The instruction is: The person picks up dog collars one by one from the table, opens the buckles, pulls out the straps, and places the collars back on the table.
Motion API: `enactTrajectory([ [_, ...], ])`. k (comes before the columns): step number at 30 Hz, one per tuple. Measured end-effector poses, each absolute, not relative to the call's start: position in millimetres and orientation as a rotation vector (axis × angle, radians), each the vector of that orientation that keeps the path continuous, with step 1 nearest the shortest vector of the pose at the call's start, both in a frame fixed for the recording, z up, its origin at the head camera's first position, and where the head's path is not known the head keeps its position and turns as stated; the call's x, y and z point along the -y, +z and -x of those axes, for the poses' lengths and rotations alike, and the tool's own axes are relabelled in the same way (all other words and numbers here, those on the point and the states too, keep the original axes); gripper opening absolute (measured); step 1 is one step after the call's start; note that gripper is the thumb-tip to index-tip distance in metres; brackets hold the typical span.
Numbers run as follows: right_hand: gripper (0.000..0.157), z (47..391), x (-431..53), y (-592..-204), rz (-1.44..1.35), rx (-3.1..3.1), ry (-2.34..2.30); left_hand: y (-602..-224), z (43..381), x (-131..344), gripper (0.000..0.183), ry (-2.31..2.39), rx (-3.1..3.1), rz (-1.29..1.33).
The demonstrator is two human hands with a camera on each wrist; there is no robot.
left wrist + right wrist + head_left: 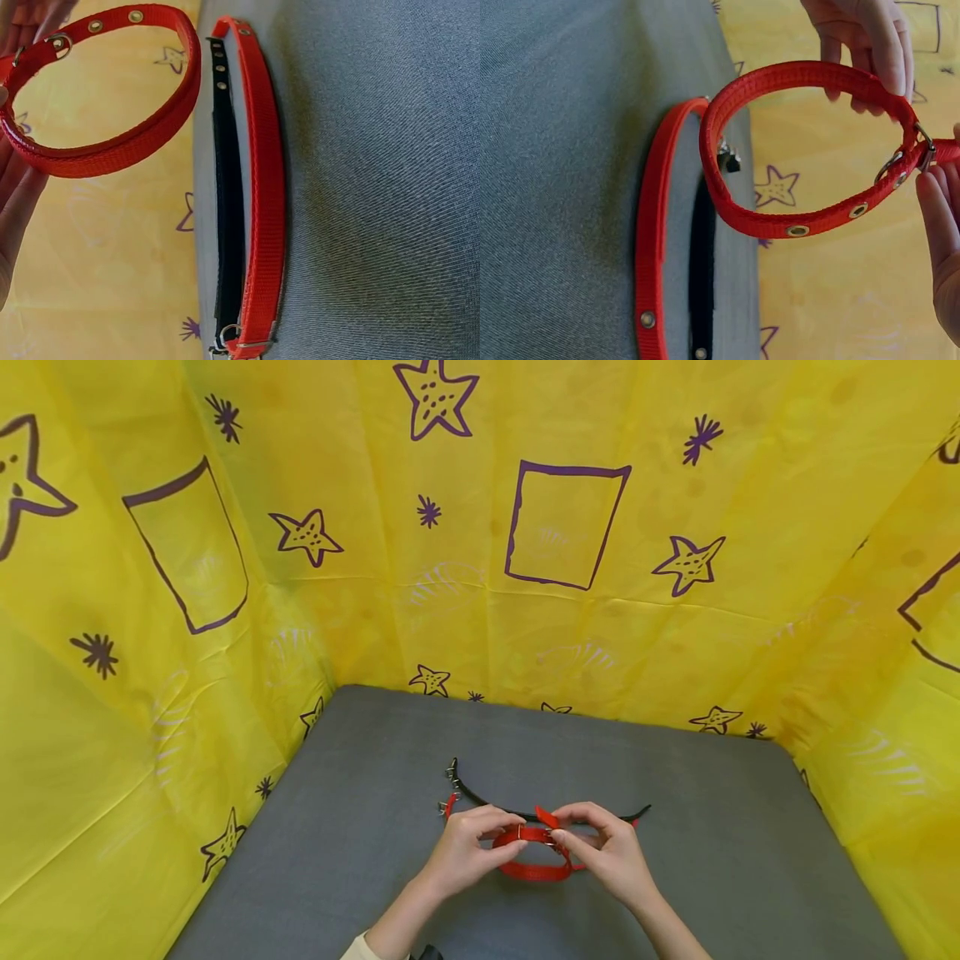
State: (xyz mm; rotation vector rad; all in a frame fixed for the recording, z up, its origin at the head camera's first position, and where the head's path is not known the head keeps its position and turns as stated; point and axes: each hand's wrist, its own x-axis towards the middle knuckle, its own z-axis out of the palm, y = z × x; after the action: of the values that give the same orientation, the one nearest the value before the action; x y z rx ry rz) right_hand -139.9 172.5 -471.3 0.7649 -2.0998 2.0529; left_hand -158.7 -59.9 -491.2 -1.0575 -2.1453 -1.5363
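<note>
A red collar (pixel 534 871) with metal eyelets is bent into a closed loop and held up above the grey surface. My left hand (pixel 467 852) pinches its band on the left side, between thumb and fingers. At the other side, my right hand (pixel 611 856) pinches the strap by the metal buckle (pixel 925 144), and the red strap end (pixel 547 817) sticks up from its fingers. The strap passes through the buckle. Below lie a second red collar (pixel 264 180) and a black collar (pixel 228 225), both stretched out side by side.
The grey cloth-covered table (pixel 360 760) carries the two flat collars, their buckle ends at the left. Yellow fabric walls (pixel 480 627) with purple drawn stars stand behind and at both sides. Something small and dark (pixel 431 952) shows at the front edge near the left sleeve.
</note>
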Motion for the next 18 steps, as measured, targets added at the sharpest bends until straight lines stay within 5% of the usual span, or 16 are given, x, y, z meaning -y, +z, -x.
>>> enactTrajectory([
  [18,0.024,137.5,-169.8,-473.6,-0.714,2.324,1.737,-490.9,157.0,59.2,0.02,-1.339,2.143,1.101],
])
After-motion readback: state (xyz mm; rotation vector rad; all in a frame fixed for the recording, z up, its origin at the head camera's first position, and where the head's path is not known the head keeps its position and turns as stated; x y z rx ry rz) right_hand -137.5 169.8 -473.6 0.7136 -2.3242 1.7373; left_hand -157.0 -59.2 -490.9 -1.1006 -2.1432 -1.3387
